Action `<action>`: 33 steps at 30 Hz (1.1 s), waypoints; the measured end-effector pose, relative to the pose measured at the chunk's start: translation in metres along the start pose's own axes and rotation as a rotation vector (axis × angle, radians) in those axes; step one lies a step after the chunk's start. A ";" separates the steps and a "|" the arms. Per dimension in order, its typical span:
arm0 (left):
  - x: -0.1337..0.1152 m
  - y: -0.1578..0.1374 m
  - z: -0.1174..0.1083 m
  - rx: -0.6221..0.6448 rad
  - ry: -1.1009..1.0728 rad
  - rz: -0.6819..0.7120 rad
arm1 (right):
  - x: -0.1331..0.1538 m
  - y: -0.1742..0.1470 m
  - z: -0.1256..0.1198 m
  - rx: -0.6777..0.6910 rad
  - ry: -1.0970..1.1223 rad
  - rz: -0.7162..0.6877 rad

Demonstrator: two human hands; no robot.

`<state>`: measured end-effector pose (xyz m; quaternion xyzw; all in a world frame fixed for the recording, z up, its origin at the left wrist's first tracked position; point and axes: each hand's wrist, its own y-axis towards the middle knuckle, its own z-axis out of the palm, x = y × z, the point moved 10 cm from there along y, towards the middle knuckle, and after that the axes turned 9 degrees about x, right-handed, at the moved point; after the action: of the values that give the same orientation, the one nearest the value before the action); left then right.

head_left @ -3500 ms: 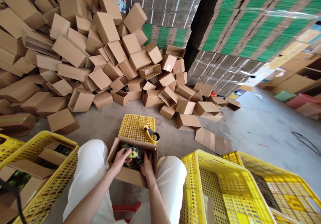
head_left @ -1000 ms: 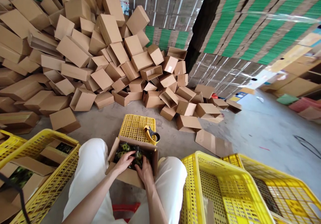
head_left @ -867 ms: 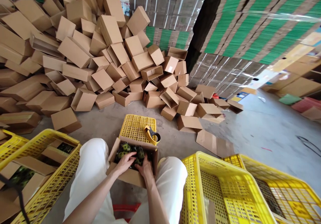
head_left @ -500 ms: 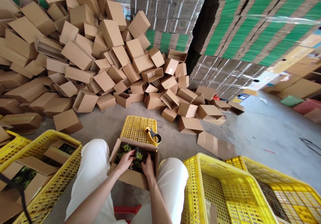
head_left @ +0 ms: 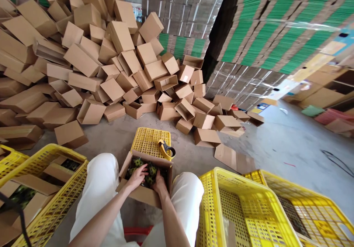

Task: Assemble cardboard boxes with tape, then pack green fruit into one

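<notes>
An open cardboard box [head_left: 146, 196] rests between my knees, tilted slightly. Inside it lie several dark packs with a yellow-green pattern [head_left: 152, 170], wrapped in shiny clear film. My left hand [head_left: 137, 176] lies over the packs on the left side of the box, its fingers apart and stretched across them. On the right side, my right hand [head_left: 159, 182] reaches down against the packs beside the box wall. Its fingertips are hidden among the packs, so any grip is unclear.
An upturned yellow crate [head_left: 143, 138] ahead bears a tape dispenser [head_left: 166, 149]. Yellow crates flank me; the left crate [head_left: 52, 199] holds filled boxes, and another crate [head_left: 249, 202] stands right. A large heap of empty cardboard boxes [head_left: 121, 69] lies ahead, before stacked flat cartons [head_left: 249, 29].
My right hand has shifted a little left and its fingers have sunk deeper among the packs. The left hand stays nearly where it was. The whole view has turned slightly right.
</notes>
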<state>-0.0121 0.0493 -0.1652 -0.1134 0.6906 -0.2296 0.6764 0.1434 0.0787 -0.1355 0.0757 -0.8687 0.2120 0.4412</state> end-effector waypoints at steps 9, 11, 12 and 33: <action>0.003 0.005 -0.006 -0.053 -0.043 0.000 | 0.019 -0.023 -0.032 -0.068 0.087 -0.121; 0.002 0.006 -0.006 -0.048 -0.049 0.013 | 0.019 -0.032 -0.042 -0.090 0.110 -0.135; 0.001 0.006 -0.005 -0.043 -0.049 0.021 | 0.016 -0.036 -0.047 -0.095 0.145 -0.125; -0.023 -0.007 0.001 -0.007 0.170 0.231 | 0.034 -0.036 -0.032 -0.075 -0.053 -0.220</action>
<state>-0.0105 0.0540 -0.1415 -0.0154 0.7546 -0.1565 0.6371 0.1575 0.0622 -0.0808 0.1600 -0.8739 0.1276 0.4410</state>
